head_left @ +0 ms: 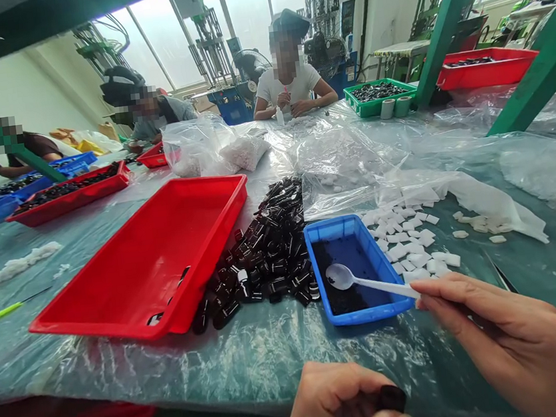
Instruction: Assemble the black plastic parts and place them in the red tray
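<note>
In my right hand (507, 329) is a white plastic spoon (382, 285), gripped by the end of its handle. Its bowl rests over the small blue tray (317, 264), among dark loose material (343, 303) on the tray's floor. Low in the picture, my left hand (340, 402) closes its fingers round a small black plastic part (392, 397), only partly visible. A heap of similar glossy black parts (273, 256) lies to the left of the blue tray. White foam-like pieces (412, 237) are scattered just to its right.
A large red tray (151, 243) with a few black parts stands left. Tweezers (499, 272) lie beside my right hand; a yellow-handled tool (6, 312) lies far left. Clear plastic bags (337, 161) cover the table behind. Several people sit across. Green posts (537, 58) rise at right.
</note>
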Demonstrator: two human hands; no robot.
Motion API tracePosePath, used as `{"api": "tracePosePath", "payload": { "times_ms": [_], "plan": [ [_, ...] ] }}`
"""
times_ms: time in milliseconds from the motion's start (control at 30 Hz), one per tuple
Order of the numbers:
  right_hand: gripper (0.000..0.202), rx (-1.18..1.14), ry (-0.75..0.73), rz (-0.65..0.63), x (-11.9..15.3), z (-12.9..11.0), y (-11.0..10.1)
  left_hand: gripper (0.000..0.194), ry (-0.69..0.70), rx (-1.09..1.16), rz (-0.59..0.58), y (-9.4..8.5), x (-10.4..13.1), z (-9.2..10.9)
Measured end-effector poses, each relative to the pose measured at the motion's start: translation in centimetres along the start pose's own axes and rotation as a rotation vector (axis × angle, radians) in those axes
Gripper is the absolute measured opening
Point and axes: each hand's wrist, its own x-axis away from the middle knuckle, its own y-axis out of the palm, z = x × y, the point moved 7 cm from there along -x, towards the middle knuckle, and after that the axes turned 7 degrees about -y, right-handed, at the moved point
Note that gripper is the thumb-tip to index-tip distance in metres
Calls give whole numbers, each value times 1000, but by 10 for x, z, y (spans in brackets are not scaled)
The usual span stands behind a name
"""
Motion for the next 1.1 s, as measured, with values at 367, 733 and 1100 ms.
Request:
{"api": "tracePosePath", "payload": {
  "times_ms": [367, 733, 1100],
  "plan": [
    [14, -8, 45, 32, -2, 1, -4, 23, -33, -27, -26, 1, 0, 7],
    [14, 52, 121, 77, 9, 11, -16, 18, -42, 16, -39, 2, -1, 21],
    [13, 42, 109, 83, 20, 7, -19, 21, -30, 14, 0, -1, 3, 15]
  ]
}}
